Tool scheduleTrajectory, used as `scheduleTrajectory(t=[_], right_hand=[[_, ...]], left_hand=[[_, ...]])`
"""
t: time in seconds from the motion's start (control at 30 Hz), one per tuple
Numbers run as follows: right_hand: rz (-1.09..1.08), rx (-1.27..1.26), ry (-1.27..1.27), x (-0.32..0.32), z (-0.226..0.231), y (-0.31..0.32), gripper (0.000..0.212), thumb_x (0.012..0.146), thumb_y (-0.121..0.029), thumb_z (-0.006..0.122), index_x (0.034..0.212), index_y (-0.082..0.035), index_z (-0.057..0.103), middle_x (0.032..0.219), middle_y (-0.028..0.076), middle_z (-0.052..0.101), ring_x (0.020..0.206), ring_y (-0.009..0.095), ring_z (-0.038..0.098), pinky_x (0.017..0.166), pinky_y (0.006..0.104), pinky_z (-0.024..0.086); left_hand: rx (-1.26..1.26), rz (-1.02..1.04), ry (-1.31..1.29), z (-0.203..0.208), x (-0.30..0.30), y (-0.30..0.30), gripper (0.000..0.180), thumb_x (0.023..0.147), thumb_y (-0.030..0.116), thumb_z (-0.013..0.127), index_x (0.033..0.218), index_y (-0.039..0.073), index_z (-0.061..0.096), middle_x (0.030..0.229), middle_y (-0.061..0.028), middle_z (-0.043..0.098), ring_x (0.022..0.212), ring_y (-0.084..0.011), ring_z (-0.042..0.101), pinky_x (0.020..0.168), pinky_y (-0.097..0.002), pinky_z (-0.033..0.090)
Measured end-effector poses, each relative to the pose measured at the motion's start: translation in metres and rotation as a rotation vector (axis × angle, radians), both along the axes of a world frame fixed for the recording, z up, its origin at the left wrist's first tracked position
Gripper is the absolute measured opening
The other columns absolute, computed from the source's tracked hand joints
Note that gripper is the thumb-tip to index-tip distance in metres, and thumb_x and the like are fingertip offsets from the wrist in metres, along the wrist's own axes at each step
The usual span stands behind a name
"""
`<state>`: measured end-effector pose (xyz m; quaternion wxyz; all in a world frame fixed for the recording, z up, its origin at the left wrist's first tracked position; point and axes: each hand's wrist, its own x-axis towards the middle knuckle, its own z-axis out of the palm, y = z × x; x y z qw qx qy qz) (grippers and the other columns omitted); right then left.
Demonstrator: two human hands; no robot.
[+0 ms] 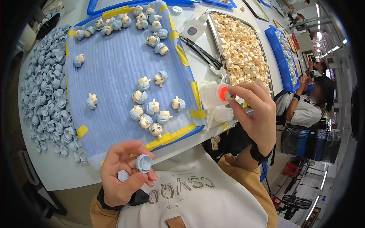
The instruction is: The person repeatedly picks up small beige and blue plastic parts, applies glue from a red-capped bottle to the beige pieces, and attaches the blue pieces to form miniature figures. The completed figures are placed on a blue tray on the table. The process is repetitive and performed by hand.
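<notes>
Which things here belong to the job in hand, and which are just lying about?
In the job:
blue hair shells, in left hand and heaped
small face part, in right hand at translucent cup
cream head parts
lined tray with heads

Apparently just lying about:
white bottle
black tweezers
small white disc

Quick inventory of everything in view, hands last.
Curved plastic hair shells: many, pale blue, heaped left.
Yellow-taped tray: one, blue, centre.
Small doll heads: over twenty, cream and blue, on taped tray.
Rectangular metal tray: one, silver, upper right.
Hollow head parts: many, cream, in metal tray.
Plastic squeeze bottle: one, white, between trays.
Slim tools: count unclear, black, by bottle.
Translucent cup: one, red-orange mouth, right of taped tray.
Plastic bin: one, blue, far right.
Co-workers: at least two, one in white, right.
Left hand: one, lower centre, holding hair shells.
Right hand: one, by cup, pinching cream face part.
</notes>
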<state>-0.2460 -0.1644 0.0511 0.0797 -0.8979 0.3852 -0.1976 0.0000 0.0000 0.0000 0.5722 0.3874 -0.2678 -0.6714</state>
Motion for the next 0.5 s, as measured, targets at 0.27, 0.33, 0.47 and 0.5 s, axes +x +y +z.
scheduleTrajectory(t=[0.27, 0.33, 0.47, 0.5], right_hand=[[-0.022, -0.011, -0.074, -0.007, -0.005, 0.002, 0.029, 0.063, 0.005, 0.067, 0.092, -0.002, 0.064, 0.087, 0.009, 0.06, 0.076, 0.022, 0.058, 0.068, 0.0296, 0.045], [-0.024, -0.054, -0.107, -0.008, -0.009, 0.004, 0.029, 0.062, 0.005, 0.068, 0.09, -0.003, 0.063, 0.084, 0.009, 0.059, 0.074, 0.024, 0.056, 0.066, 0.0312, 0.045], [-0.031, -0.15, -0.166, -0.009, -0.018, 0.008, 0.032, 0.06, 0.006, 0.068, 0.089, -0.002, 0.062, 0.082, 0.009, 0.058, 0.071, 0.023, 0.055, 0.063, 0.0308, 0.045], [-0.052, -0.17, -0.206, -0.007, -0.02, 0.011, 0.033, 0.059, 0.007, 0.068, 0.089, -0.002, 0.062, 0.082, 0.009, 0.059, 0.071, 0.023, 0.055, 0.062, 0.0306, 0.044]], left_hand=[[-0.011, 0.06, -0.054, 0.0, -0.001, -0.002, 0.038, 0.081, 0.009, 0.062, 0.11, -0.007, 0.045, 0.104, -0.0191, 0.055, 0.077, -0.0169, 0.061, 0.063, -0.0258, 0.054], [-0.017, 0.064, -0.051, -0.001, -0.002, -0.001, 0.038, 0.081, 0.011, 0.062, 0.11, -0.007, 0.045, 0.104, -0.0192, 0.055, 0.077, -0.0169, 0.061, 0.063, -0.0255, 0.054], [-0.013, 0.117, -0.009, 0.003, -0.005, -0.003, 0.036, 0.081, 0.011, 0.062, 0.108, -0.007, 0.046, 0.102, -0.0189, 0.057, 0.077, -0.017, 0.062, 0.064, -0.0262, 0.054], [-0.016, 0.096, -0.014, 0.002, -0.004, -0.002, 0.035, 0.082, 0.011, 0.062, 0.109, -0.007, 0.047, 0.101, -0.0188, 0.058, 0.078, -0.0171, 0.062, 0.065, -0.0264, 0.054]])
